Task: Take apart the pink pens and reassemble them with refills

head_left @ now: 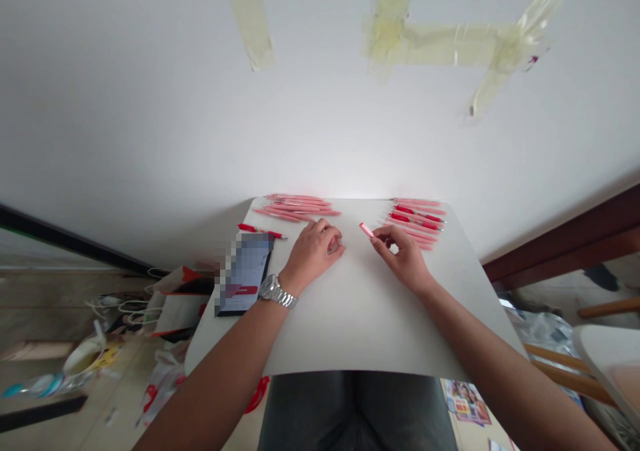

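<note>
1. A plain white wall [320, 124] rose behind everything, with strips of yellowed translucent tape [450, 43] stuck across its upper part.
2. The white, round-cornered surface [360, 324] stood against it, carrying the pens.
3. A flat, dark-edged rectangular device [245, 274], its screen partly pixelated, lay at the surface's left edge.
4. The right hand [403, 254] had a narrow grip, thumb and fingertips pinched together on a pen near the middle of the surface.
5. The left hand [314, 247] rested just in front of the left pens, fingers curled inward, its grip narrow; whether it held anything could not be told.
6. A loose heap of slim pink pens [300, 205] lay at the back left.
7. More slim pink pens [417, 202] lay at the back right, with two red pens [413, 211] among them.
8. A silver metal watch [275, 291] circled the left wrist.
9. A single red pen [255, 229] lay just beyond the device.
10. The pinched pink-and-red pen [365, 229] pointed up and leftward, partly hidden by the right hand.
</note>
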Motion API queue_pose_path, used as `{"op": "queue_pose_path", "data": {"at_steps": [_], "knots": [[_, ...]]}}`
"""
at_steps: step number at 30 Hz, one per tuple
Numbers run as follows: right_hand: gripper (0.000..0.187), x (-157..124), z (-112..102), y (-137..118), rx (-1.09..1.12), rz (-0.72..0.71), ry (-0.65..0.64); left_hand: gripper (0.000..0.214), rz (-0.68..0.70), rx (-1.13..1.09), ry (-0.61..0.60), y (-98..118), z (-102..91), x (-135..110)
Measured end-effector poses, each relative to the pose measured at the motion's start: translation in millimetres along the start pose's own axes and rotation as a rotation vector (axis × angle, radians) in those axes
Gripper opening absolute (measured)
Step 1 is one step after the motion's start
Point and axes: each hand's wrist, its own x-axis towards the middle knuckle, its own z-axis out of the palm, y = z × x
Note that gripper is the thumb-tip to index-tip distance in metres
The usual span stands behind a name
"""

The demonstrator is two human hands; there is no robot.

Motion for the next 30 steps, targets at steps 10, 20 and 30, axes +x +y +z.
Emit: {"op": "queue_pose_path", "data": {"at_steps": [10, 20, 30], "knots": [[0.030, -0.7, 1.4, 0.7, -0.007, -0.010, -0.001, 0.008, 0.007, 0.011, -0.003, -1.4, 4.3, 0.0], [0.031, -0.2, 2.1, 1.8, -0.014, -0.009, -0.003, 0.013, 0.032, -0.025, -0.006, -0.1, 5.0, 0.0], [0.031, -1.7, 2.1, 3.2, -0.006, -0.004, -0.002, 0.015, 0.044, -0.047, -0.045, 3.2, 4.7, 0.6]]}}
